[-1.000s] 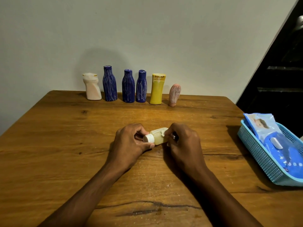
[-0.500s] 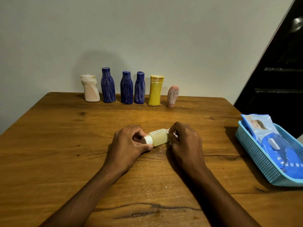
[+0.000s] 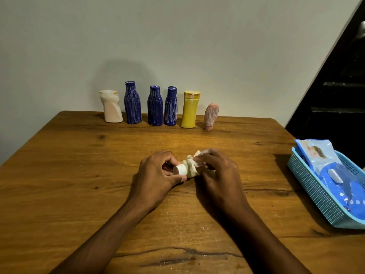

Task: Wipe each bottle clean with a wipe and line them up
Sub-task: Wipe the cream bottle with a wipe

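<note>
Small bottle (image 3: 186, 171) — sideways at table (image 3: 79, 175) centre, left hand (image 3: 158, 175) pinching its cap, right hand (image 3: 215, 171) gripping wipe (image 3: 192, 164) round it. 6 bottles (image 3: 155, 105) upright at back edge.

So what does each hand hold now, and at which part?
The left hand pinches the small bottle's white cap. The right hand holds a wipe wrapped round the bottle's body.

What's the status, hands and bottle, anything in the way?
Left hand grips small bottle at its white cap. Right hand rubs wipe over it. Six bottles stand at table's far edge. Nothing in the way.
</note>
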